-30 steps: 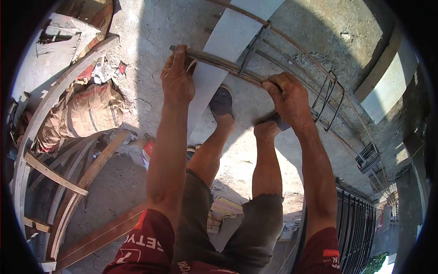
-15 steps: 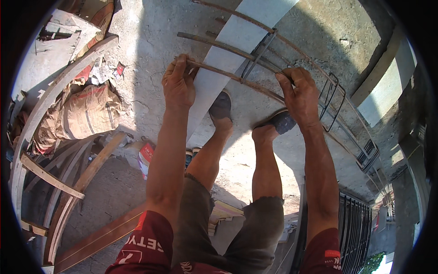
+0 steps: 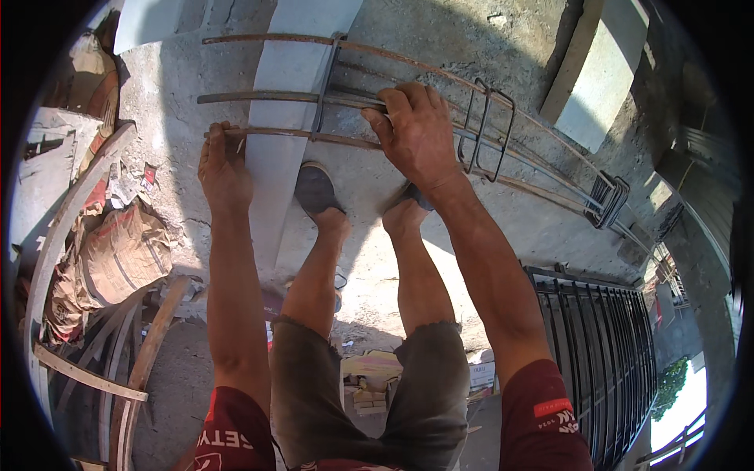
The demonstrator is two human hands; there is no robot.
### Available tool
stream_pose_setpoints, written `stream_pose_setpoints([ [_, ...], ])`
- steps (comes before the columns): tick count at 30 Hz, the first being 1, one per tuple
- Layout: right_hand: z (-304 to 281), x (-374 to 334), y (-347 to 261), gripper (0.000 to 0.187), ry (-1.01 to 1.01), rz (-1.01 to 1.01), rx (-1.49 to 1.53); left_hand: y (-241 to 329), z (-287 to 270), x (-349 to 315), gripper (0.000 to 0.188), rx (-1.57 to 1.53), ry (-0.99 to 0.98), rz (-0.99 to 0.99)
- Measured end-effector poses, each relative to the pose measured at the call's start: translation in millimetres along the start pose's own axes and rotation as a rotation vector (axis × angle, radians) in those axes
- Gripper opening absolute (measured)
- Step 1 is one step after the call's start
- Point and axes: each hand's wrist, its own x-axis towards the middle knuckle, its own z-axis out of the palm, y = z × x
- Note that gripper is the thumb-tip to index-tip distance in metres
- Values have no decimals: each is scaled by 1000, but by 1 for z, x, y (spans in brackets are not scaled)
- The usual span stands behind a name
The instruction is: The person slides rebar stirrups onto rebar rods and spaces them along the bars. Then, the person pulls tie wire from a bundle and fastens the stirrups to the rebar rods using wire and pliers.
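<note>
A long cage of thin steel reinforcing bars (image 3: 279, 133) stretches across in front of me. My left hand (image 3: 225, 174) is closed round the left end of its nearest bar. Farther right, my right hand (image 3: 416, 133) is closed on the bars, its thumb and fingertips at the middle bar; its palm hides part of the near bar. Between the two hands, a steel stirrup (image 3: 326, 85) crosses the bars. Just right of my right hand, black rectangular stirrups (image 3: 487, 129) hang round the bars, and a bunch of stirrups (image 3: 609, 200) sits at the far right end.
A white strip (image 3: 294, 59) runs beneath the bars on the concrete floor. Left are a crumpled paper sack (image 3: 126, 255) and curved wooden frames (image 3: 153, 337). A black metal grille (image 3: 601, 353) lies lower right, a concrete block (image 3: 597, 74) upper right. My feet stand below the bars.
The view has shifted, so hands and bars appear farther left. The bars lie more nearly level across the picture. Both hands stay on them, about as far apart as before.
</note>
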Motion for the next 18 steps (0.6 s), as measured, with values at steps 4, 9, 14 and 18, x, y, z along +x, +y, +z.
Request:
stream_pose_setpoints([
  [4, -38, -27, 1, 34, 287, 197, -128, 6, 14, -8, 38, 101, -29, -5],
  [9, -60, -118, 46, 32, 443, 989, 54, -2, 59, -50, 47, 855, 461, 464],
  [14, -37, -160, 55, 32, 382, 944, 363, -38, 125, -100, 24, 1345, -165, 1000],
  [18, -21, -148, 38, 23, 373, 913, 362, -79, 171, -137, 22, 1424, -507, 902],
])
